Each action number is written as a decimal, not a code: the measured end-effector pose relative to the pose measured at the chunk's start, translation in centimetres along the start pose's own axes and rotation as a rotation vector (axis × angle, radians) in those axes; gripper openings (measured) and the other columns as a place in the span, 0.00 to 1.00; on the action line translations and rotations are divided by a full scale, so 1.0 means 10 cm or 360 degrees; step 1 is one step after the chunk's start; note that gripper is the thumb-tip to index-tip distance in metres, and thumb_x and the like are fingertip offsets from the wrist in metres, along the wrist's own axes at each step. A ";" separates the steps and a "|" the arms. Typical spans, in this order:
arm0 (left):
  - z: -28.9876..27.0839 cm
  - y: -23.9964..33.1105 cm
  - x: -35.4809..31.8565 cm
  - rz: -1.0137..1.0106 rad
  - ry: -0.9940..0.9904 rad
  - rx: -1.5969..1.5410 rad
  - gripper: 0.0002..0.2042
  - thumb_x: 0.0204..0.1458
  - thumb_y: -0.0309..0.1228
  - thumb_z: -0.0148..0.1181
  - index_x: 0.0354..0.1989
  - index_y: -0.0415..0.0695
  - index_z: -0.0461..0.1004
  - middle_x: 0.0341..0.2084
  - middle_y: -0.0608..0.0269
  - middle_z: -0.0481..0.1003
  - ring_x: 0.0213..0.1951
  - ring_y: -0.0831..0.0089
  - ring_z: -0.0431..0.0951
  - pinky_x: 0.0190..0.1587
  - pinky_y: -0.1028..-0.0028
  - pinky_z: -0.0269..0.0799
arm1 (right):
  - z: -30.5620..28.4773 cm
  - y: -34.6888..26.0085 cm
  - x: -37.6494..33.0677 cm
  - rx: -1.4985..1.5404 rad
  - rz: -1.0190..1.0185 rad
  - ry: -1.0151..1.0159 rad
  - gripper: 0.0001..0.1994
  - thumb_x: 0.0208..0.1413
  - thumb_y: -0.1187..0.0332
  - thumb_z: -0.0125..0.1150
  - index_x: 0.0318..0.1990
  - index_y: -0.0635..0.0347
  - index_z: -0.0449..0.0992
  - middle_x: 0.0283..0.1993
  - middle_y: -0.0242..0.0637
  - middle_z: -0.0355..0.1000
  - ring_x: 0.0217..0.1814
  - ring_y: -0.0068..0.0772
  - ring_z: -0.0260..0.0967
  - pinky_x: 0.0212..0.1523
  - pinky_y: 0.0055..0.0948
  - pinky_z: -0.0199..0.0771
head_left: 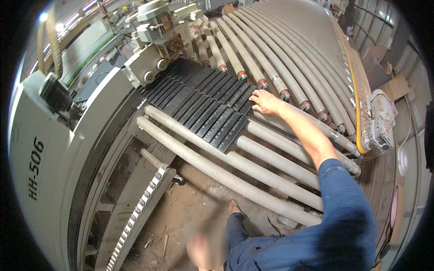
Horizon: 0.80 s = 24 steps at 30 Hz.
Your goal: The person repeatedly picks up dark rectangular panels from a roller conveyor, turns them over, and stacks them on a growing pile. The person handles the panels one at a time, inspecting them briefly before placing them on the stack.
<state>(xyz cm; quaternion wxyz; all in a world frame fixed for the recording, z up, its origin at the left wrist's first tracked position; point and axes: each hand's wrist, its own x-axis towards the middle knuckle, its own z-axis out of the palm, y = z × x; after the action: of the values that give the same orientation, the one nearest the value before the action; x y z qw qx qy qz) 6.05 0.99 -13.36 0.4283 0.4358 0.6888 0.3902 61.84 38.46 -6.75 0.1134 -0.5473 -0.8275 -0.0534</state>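
My right hand point(266, 103) reaches out from a dark blue sleeve and touches the right end of a set of black slatted strips point(203, 97). Its fingers and thumb are apart, with the fingertips at the strips' edge; I see no firm grip around them. The strips lie side by side in rows across grey rollers point(271, 186). Their left end meets the side of a large machine point(113, 101). Low in the picture, just left of my body, is a blurred skin-coloured shape point(195, 248); it may be my left hand, but its fingers cannot be made out.
A long roller conveyor point(289, 43) stretches away at the far right, edged by a yellow rail point(357, 106) with a grey motor point(382, 119). A machine head point(156, 25) stands beyond the strips. A small-wheeled skate rail point(135, 217) slants across the lower left, over a dusty floor point(194, 194).
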 end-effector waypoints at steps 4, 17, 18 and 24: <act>0.32 1.23 0.67 -0.0187 -0.0192 0.0193 0.13 0.56 0.29 0.59 0.44 0.31 0.76 0.32 0.63 0.78 0.36 0.76 0.75 0.43 0.75 0.71 | -0.17 0.01 -0.19 0.0108 -0.0060 0.0034 0.19 0.50 0.54 0.65 0.43 0.58 0.73 0.41 0.43 0.66 0.47 0.49 0.66 0.49 0.46 0.69; 2.24 2.00 1.93 0.1586 -0.0211 0.1214 0.29 0.45 0.37 0.68 0.55 0.38 0.68 0.51 0.43 0.66 0.53 0.47 0.64 0.57 0.51 0.59 | -0.77 -2.13 -2.80 0.0122 0.0483 0.0208 0.26 0.39 0.43 0.70 0.30 0.56 0.71 0.30 0.39 0.61 0.34 0.43 0.61 0.34 0.39 0.61; 2.30 2.01 1.96 0.1516 -0.0201 0.1226 0.30 0.45 0.37 0.69 0.56 0.38 0.68 0.50 0.43 0.66 0.53 0.48 0.65 0.57 0.51 0.59 | -0.79 -2.35 -2.92 0.0176 0.0571 0.0221 0.25 0.39 0.44 0.71 0.31 0.55 0.72 0.30 0.38 0.62 0.34 0.42 0.61 0.34 0.39 0.62; 2.26 2.04 2.06 0.1409 -0.0230 0.1285 0.31 0.38 0.36 0.74 0.53 0.39 0.71 0.45 0.46 0.70 0.50 0.49 0.66 0.53 0.55 0.65 | -0.89 -3.13 -3.27 0.0346 0.0791 0.0322 0.14 0.46 0.60 0.69 0.38 0.56 0.77 0.37 0.34 0.68 0.40 0.37 0.64 0.41 0.35 0.66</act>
<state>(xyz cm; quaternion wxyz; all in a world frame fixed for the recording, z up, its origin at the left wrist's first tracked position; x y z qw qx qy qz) 27.32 30.46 -7.33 0.0716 0.8347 0.5047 0.2086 46.52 -5.02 -5.08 0.2630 -0.7098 -0.6533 0.0107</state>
